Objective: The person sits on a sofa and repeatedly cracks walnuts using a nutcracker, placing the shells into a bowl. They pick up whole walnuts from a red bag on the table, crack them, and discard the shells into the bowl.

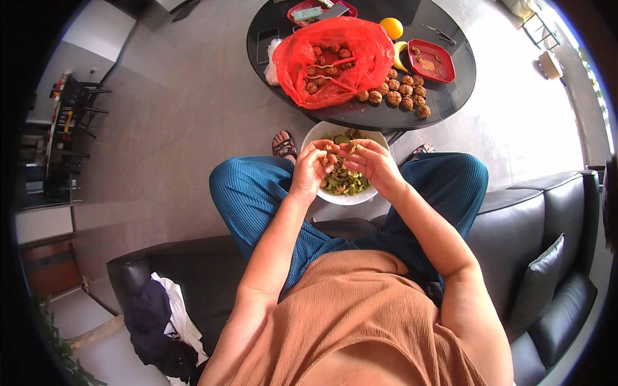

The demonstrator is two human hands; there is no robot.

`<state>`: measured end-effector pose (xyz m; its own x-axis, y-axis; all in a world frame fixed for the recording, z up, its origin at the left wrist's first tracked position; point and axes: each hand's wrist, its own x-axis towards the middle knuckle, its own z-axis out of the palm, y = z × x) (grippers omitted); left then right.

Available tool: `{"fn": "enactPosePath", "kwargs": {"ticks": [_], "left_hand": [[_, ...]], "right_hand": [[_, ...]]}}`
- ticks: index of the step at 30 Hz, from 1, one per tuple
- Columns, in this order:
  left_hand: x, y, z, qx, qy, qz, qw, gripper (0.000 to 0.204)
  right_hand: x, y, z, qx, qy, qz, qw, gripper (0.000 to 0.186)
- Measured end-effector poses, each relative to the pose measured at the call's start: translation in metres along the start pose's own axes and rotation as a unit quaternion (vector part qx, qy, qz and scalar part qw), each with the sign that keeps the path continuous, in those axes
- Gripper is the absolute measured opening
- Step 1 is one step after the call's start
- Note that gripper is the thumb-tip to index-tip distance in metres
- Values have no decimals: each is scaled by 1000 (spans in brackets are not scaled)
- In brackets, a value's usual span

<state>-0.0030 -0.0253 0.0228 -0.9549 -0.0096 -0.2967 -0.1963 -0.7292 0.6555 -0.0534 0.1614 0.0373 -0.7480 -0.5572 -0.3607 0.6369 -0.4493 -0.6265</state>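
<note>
Over a white bowl (353, 201) between my knees, both my hands are raised close together. My left hand (310, 168) is closed, its fingers pinching brown walnut pieces (327, 159). Between the thumb and fingertips of my right hand (378, 168) is another walnut piece (351, 148). Whether these bits are shell or kernel is too small to tell. Below the hands, the bowl holds green scraps (347, 183) mixed with brown bits. My hands cover part of its inside.
Ahead stands a black oval table (302, 110) with a red plastic bag (293, 71) of walnuts, loose walnuts (407, 90), a red tray (443, 69), an orange (391, 28), a banana (400, 54), a phone (268, 45) and a metal tool (440, 33). A black sofa (508, 222) surrounds me.
</note>
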Motion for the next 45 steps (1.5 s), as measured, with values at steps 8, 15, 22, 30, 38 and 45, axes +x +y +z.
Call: {"fn": "enactPosePath", "kwargs": {"ticks": [8,15,22,30,38,45], "left_hand": [[-3,-12,12,190,31,11,981,22],[-2,-17,10,212,49,18,976,18],[-1,-21,6,201,45,37,978,16],[2,-29,-2,266,51,108,957,10],[0,-34,0,468,62,249,846,8],[0,-33,1,474,56,268,837,8]], "right_hand": [[6,16,-8,-60,27,-2,998,25],[6,18,-6,-97,37,-18,994,25],[6,19,-6,-106,47,-22,993,23],[6,20,-10,-117,45,1,992,22],[3,20,-8,-32,35,42,998,19],[5,22,-10,-80,38,59,994,16]]}}
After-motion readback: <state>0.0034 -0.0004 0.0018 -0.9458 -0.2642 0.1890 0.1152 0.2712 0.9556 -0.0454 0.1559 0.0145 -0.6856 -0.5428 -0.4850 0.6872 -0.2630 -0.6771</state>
